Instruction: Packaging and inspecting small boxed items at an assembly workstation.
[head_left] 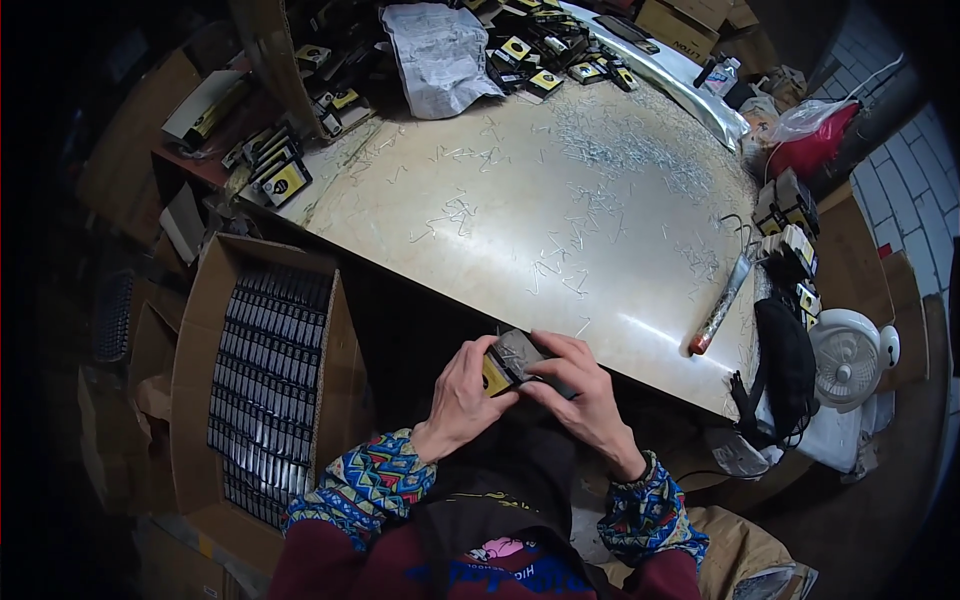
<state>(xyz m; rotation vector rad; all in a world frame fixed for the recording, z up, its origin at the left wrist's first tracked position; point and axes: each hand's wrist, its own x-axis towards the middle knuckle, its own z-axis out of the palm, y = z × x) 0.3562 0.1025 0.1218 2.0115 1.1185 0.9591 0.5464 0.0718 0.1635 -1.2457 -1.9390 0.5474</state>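
Just off the table's near edge, I hold a small black-and-yellow box [496, 376] in front of my body. My left hand [462, 398] is closed round its left side, the thumb along the near edge. Small bent metal pieces [514, 356] lie in a grey part at the box's far end. My right hand [583, 398] closes on the right side of that grey part, fingertips close to the pieces. Whether the grey part is a tray or the box's inside, I cannot make out. Many similar bent pieces [560, 275] are scattered over the pale tabletop [400, 255].
An open carton [335, 375] packed with rows of dark boxes stands at left. A hooked tool with a red end [698, 344] lies on the table's right side, near a white fan [846, 362]. Crumpled paper [440, 60] and piled black-and-yellow boxes [545, 82] occupy the far edge.
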